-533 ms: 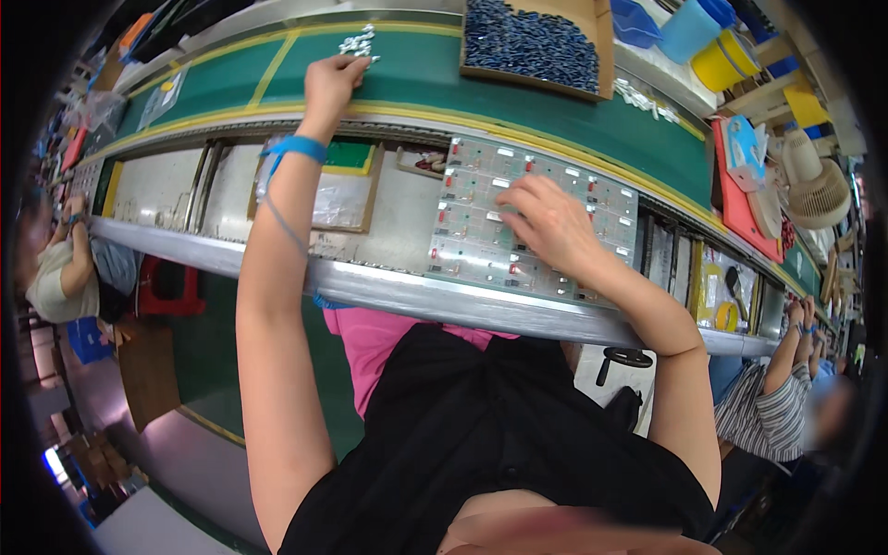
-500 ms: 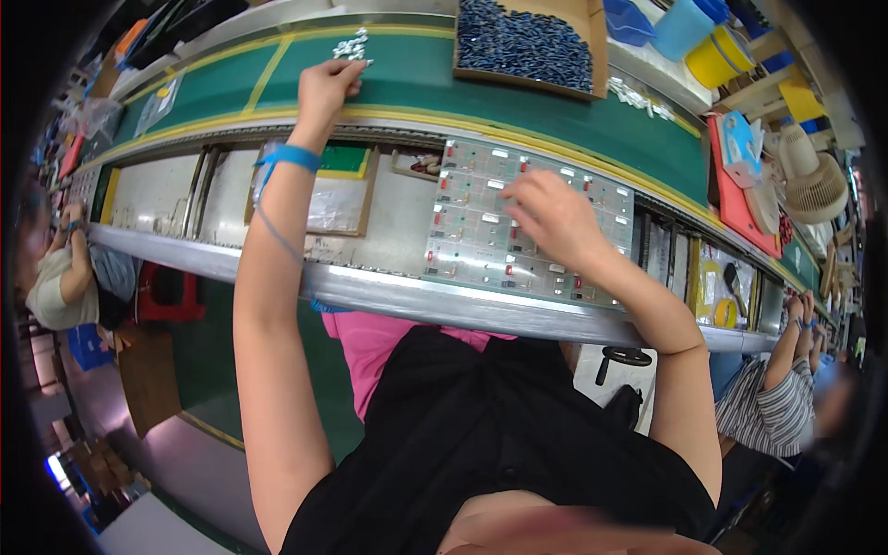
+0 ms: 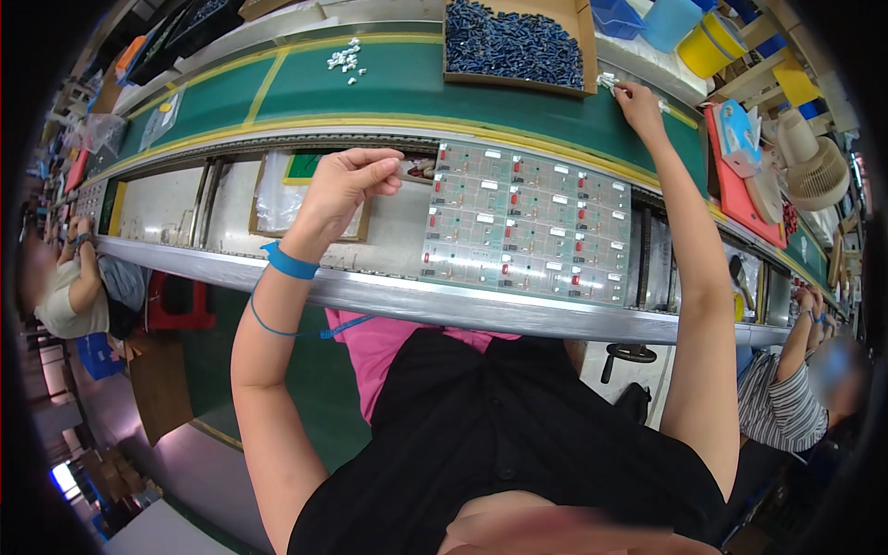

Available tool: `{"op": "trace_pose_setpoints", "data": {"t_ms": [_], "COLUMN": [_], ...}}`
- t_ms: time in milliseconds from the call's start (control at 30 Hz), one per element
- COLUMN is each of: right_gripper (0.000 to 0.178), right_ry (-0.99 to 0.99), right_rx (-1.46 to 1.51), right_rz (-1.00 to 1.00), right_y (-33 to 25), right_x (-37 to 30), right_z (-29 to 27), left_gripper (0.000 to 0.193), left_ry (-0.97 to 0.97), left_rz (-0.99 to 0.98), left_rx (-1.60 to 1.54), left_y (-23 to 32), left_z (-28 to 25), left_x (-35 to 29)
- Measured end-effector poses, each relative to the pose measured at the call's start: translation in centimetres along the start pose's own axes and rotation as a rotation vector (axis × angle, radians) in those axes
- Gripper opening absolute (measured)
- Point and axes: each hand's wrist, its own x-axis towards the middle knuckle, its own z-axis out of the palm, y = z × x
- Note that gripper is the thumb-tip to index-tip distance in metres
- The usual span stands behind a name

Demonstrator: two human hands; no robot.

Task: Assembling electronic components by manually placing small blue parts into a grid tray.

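Note:
My left hand (image 3: 350,190), a blue strap around its wrist, hovers left of a circuit board panel (image 3: 527,222). Its thumb and fingers are pinched together; whatever they hold is too small to make out. The panel lies flat between rails and carries rows of red and white components. Across the green bench, my right hand (image 3: 640,109) reaches to small white parts (image 3: 607,80). Its fingertips are closed at these parts, and what lies between them is hidden. Another cluster of small white parts (image 3: 344,57) lies on the green surface at the far left.
A cardboard box (image 3: 518,81) full of dark blue components stands beyond the panel. A metal rail (image 3: 416,301) runs along the near edge. At the right are a fan (image 3: 814,180), a red folder (image 3: 740,180) and a yellow bucket (image 3: 710,46). Other people work at both sides.
My left hand has come back from the far left white parts toward the panel's left side. From above the panel, my right hand has moved out to the white parts at the far right.

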Motion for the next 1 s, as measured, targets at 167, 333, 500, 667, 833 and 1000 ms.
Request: {"op": "trace_pose_setpoints", "data": {"t_ms": [167, 333, 500, 667, 833, 1000], "right_gripper": [0.022, 0.019, 0.015, 0.015, 0.018, 0.031], "right_ry": [0.041, 0.064, -0.020, -0.006, -0.063, -0.213], "right_rx": [-0.307, -0.318, -0.316, -0.314, -0.092, 0.353], "right_rz": [-0.079, -0.117, -0.003, -0.084, -0.007, 0.203], "right_y": [-1.1, -2.2, -2.8, -2.5, -1.7, -3.6], "right_x": [-0.3, -1.8, -3.1, -3.5, -3.1, -4.9], "right_z": [0.5, -0.3, -1.5, -1.4, -1.9, -3.3], "left_gripper": [0.019, 0.020, 0.022, 0.020, 0.016, 0.009], "left_ry": [0.088, 0.079, 0.083, 0.019, 0.046, 0.053], "left_rz": [0.035, 0.019, -0.024, -0.005, 0.077, 0.319], "left_rx": [0.224, 0.265, 0.224, 0.259, 0.591, 0.983], "left_y": [-0.7, -2.1, -2.7, -3.2, -3.6, -3.9], "left_z": [0.9, 0.2, 0.7, 1.3, 2.7, 3.4], "left_x": [-2.0, -3.1, -4.2, -5.1, -6.1, -6.8]}}
